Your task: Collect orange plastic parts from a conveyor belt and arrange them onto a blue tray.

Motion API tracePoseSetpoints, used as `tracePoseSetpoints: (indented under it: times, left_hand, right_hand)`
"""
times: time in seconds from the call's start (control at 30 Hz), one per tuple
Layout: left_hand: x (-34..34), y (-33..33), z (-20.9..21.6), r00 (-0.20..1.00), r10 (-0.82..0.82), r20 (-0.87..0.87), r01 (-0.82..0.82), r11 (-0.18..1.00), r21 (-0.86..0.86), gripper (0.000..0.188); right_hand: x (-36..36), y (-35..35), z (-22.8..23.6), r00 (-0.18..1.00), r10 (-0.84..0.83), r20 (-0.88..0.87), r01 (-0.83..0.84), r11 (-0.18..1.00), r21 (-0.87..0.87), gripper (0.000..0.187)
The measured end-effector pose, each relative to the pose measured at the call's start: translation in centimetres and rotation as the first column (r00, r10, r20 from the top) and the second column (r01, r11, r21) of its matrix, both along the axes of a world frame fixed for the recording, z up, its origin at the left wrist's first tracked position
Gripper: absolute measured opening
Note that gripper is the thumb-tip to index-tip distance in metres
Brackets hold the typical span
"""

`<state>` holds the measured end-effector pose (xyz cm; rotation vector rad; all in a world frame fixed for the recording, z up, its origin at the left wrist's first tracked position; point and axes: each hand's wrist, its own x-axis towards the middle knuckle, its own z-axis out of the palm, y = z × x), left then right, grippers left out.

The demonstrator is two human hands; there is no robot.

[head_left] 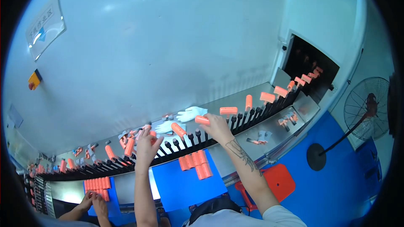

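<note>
My right hand [218,128] is closed around one end of a short orange cylindrical part [201,120], held above a row of black upright pegs [198,133]. My left hand [146,146] hovers over the same row, thumb and fingers apart. Another orange part [153,134] shows behind the gap between its thumb and fingers; contact with it is unclear. Between my hands, a tilted orange cylinder [179,129] stands over the pegs. Nearer me, several orange cylinders [197,162] lie grouped on a blue sheet [176,193].
White gloves [192,113] lie behind the pegs. The peg row runs right into a dark wall opening [311,65]. A red stool [278,185] and a fan [367,107] stand at right. At lower left, another person's hands [96,204] work beside more orange cylinders [97,183].
</note>
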<state>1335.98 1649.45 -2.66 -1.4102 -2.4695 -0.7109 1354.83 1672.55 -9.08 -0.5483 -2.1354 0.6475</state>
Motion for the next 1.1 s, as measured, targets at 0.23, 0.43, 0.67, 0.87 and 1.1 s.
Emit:
tracePoseSetpoints:
  times: [0.23, 0.43, 0.67, 0.87, 1.1]
  left_hand:
    - [3.2, 0.4, -0.9, 0.932, 0.323, -0.165, -0.342, 0.934, -0.100, 0.034]
    - [0.7, -5.0, -0.2, 0.844, 0.090, 0.529, -0.351, 0.839, 0.416, 0.029]
    - [15.3, -1.4, -13.6, 0.935, -0.257, 0.245, 0.310, 0.926, -0.213, 0.037]
    - [18.8, 4.5, -20.6, 0.956, -0.257, 0.141, 0.281, 0.940, -0.192, 0.038]
    - [25.0, 9.1, -24.5, 0.907, -0.076, 0.415, 0.086, 0.996, -0.004, 0.053]
  right_hand:
    - [-0.5, 2.0, -0.8, 0.977, -0.026, 0.212, 0.032, 0.999, -0.026, 0.023]
    - [5.0, 4.8, -1.6, 0.905, 0.155, -0.396, -0.351, 0.798, -0.489, 0.027]
    - [14.3, -7.8, -16.8, 0.973, 0.178, 0.149, -0.115, 0.928, -0.355, 0.030]
    - [17.1, -7.6, -19.8, 0.982, 0.085, 0.167, -0.073, 0.994, -0.076, 0.033]
    - [20.6, -2.6, -21.5, 0.959, 0.021, 0.282, -0.039, 0.997, 0.059, 0.038]
